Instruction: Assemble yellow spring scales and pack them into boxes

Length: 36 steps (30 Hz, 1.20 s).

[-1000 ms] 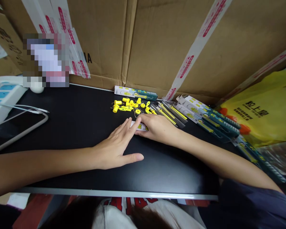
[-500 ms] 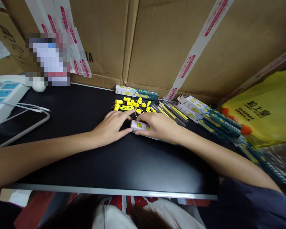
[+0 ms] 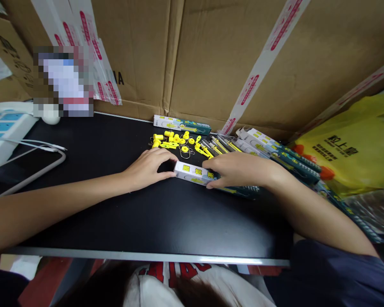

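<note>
The right hand (image 3: 243,168) is sliding back along the box (image 3: 192,172) between it and the left hand (image 3: 147,167), now clamping the middle and baring the end beside the left's curling fingers, their grip unclear.

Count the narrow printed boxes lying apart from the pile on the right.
2. The right hand holds the front box, its end at the left hand; the back box lies by the cardboard. The right hand could hide another.
</note>
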Motion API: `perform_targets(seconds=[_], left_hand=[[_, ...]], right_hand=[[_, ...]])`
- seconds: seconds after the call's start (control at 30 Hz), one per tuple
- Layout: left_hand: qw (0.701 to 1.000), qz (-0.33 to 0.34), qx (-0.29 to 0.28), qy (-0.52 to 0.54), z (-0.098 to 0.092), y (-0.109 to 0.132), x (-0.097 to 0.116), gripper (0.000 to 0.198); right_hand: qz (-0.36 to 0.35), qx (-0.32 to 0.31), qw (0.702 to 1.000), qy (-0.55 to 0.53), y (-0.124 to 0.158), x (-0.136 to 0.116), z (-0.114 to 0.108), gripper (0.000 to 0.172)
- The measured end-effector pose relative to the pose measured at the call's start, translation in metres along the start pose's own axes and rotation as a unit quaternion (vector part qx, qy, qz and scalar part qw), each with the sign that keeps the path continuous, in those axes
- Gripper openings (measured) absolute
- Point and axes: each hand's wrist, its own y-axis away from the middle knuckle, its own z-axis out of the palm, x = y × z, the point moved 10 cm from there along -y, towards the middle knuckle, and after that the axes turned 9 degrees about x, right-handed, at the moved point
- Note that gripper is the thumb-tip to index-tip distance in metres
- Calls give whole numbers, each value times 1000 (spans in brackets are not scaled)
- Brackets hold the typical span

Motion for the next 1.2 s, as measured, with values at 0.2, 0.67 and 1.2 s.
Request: perform_targets(seconds=[0.2,0.67,1.2], left_hand=[[983,-76,108,131,-26,-8,-21,35],[914,-168,99,356,-15,-10,-43,77],[979,187,52,-68,-6,18,53,96]], right_hand=[[-12,32,996,-79,-9,7,-10,56],[6,216,874,-436,-48,4,-1,46],[141,289,659,-680,-49,29,21,56]])
